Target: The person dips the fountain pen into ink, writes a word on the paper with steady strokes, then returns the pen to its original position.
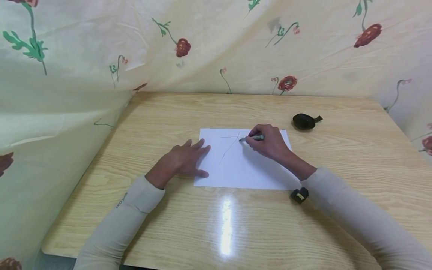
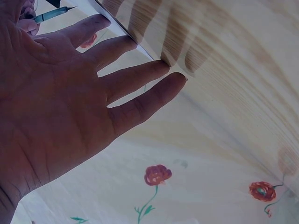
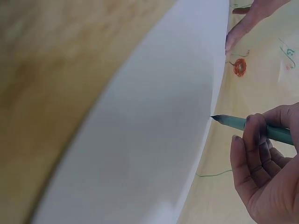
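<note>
A white sheet of paper (image 1: 229, 174) lies on the wooden table, bearing a few thin lines: one roughly horizontal, one long slanting, crossing near the top. My left hand (image 1: 185, 159) rests flat with fingers spread over the paper's left edge; its palm and straight fingers (image 2: 135, 100) show in the left wrist view. Between thumb and fingers, my right hand (image 1: 270, 142) pinches a green pen (image 1: 258, 137). Its dark tip is right at the paper, beside the crossing lines. In the right wrist view the pen (image 3: 233, 122) slants toward the sheet, the other fingers curled below it.
A black rounded object (image 1: 303, 122) with a short strap lies behind the paper at the right. Close to the right sleeve (image 1: 341, 198) is a small black block (image 1: 299, 195) with a pale mark. A flowered cloth (image 1: 209, 22) hangs behind the table (image 1: 189, 221) and along its sides.
</note>
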Demonstrator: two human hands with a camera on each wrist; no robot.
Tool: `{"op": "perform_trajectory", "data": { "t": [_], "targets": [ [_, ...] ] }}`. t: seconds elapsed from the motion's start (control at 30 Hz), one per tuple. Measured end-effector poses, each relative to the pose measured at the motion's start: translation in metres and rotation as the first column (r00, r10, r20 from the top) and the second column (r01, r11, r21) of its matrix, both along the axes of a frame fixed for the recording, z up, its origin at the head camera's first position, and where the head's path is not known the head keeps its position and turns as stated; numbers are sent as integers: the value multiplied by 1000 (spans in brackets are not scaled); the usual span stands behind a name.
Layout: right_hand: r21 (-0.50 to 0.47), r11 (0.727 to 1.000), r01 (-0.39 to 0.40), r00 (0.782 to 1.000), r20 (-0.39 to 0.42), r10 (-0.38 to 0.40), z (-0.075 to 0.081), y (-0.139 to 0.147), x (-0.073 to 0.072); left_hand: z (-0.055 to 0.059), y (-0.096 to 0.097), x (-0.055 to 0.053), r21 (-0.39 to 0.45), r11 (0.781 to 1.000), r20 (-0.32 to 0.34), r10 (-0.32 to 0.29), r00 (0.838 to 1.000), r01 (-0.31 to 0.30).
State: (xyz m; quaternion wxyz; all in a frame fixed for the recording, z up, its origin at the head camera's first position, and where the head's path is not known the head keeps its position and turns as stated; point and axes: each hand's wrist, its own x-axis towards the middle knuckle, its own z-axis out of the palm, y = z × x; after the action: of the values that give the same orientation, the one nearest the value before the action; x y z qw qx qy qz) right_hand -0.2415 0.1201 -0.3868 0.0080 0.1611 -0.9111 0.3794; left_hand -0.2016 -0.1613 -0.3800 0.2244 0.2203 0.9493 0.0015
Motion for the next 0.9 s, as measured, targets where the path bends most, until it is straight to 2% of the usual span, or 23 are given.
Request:
{"op": "perform_trajectory", "data": {
  "t": [0.27,0.9],
  "targets": [
    [-4,1000,-3,1000,18,3,0,3,5,2,3,4,25,1000,1,10,1000,-10],
    [-5,1000,-9,1000,30,10,5,12,18,5,5,4,12,1000,-7,13,1000,-12]
  ]
}}
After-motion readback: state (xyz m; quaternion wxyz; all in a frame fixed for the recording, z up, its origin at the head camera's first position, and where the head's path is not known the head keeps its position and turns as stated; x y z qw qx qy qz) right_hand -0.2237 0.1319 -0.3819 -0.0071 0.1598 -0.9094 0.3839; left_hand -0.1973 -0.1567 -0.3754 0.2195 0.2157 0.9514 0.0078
